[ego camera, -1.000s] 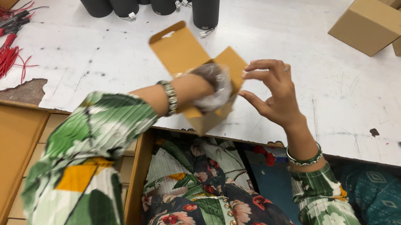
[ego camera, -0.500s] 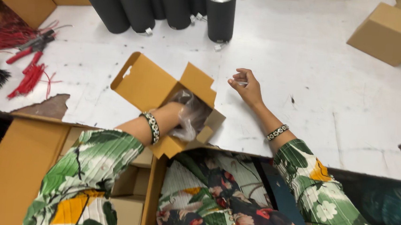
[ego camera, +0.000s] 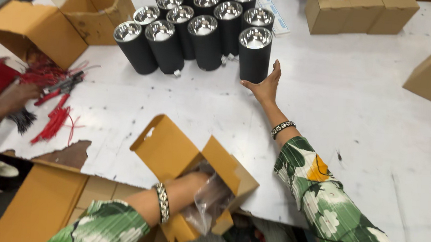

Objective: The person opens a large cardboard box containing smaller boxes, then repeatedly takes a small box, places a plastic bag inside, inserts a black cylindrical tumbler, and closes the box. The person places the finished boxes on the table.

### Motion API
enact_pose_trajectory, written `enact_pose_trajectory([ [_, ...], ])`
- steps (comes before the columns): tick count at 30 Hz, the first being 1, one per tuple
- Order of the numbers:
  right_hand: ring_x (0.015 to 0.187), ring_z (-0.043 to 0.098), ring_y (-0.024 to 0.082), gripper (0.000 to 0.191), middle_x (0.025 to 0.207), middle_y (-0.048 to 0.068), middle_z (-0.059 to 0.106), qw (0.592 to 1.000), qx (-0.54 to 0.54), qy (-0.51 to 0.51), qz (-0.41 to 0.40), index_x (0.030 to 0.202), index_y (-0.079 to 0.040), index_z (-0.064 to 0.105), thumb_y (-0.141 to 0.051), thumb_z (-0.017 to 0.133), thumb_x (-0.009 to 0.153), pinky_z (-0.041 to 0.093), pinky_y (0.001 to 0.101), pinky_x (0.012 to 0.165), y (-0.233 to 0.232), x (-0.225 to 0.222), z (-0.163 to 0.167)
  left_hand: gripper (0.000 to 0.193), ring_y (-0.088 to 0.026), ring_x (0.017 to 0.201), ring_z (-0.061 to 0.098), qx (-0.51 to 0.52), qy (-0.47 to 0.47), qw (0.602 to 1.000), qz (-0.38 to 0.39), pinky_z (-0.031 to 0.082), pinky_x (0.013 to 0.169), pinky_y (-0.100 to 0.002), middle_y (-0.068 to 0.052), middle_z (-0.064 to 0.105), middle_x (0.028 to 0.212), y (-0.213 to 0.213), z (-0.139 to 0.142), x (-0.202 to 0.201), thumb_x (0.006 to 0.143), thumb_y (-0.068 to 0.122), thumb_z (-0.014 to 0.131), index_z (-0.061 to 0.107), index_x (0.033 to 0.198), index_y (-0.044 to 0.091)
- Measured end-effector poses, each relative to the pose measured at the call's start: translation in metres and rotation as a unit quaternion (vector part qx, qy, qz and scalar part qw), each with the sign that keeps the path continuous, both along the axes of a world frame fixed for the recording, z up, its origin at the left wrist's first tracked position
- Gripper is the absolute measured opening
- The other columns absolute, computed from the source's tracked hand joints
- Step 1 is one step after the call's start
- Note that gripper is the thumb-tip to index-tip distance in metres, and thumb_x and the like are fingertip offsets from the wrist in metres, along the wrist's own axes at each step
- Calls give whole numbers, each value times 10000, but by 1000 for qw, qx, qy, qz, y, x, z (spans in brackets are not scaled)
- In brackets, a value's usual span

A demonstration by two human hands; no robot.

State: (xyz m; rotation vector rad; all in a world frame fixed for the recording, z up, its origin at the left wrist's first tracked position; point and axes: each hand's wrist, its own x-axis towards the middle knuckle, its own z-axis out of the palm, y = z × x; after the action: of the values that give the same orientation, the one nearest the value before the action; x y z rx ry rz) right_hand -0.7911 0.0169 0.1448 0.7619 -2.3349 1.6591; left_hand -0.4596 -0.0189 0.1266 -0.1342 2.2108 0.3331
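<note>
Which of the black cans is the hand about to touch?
The front-right black can. It stands alone at the cluster's right end, and the right hand reaches right beside its base.

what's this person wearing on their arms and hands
Both hands are bare, no gloves. The left hand has a silver-toned bangle at the wrist; the right hand has a dark beaded bracelet. Both arms wear loose sleeves with a green and white leafy print, with orange patches.

Small open brown carton (ego camera: 182,159) sat at near table edge, clear plastic bag (ego camera: 210,199) inside. Larger open brown cartons (ego camera: 56,19) stood far left. Closed brown boxes (ego camera: 359,15) lined far right; white label sheet (ego camera: 273,16) lay flat beside them.
</note>
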Motion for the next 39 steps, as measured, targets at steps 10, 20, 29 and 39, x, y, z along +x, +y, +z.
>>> enact_pose_trajectory([
  [10,1358,485,380,1226,1499,219,415,990,135,-25,-22,1502,5,277,-404,992,594,454,416,1104,-4,-6,40,317,-294,984,721,20,-10,1000,8,567,827,-400,-109,739,1075,-3,-10,1,937,366,684,737,1118,112],
  [20,1266,586,338,1128,1340,215,587,991,109,-3,74,1411,32,421,-353,1008,528,468,400,1080,99,32,19,327,-297,984,720,-20,15,1000,5,565,827,-401,-108,740,1073,-8,3,-7,942,381,676,735,1122,115],
  [29,1261,603,301,1056,1338,156,616,991,67,-28,113,1426,-43,429,-246,982,548,499,423,1053,255,118,4,336,-299,985,718,-113,83,989,-48,563,828,-402,-108,741,1071,-13,31,-16,947,394,668,733,1126,117],
  [39,1292,564,328,1083,1376,184,561,990,26,-45,128,1433,-16,355,-242,999,592,482,423,1068,297,140,-39,356,-305,1012,720,-168,185,965,-82,570,848,-425,-114,749,1093,36,218,-44,891,325,719,705,1212,173],
])
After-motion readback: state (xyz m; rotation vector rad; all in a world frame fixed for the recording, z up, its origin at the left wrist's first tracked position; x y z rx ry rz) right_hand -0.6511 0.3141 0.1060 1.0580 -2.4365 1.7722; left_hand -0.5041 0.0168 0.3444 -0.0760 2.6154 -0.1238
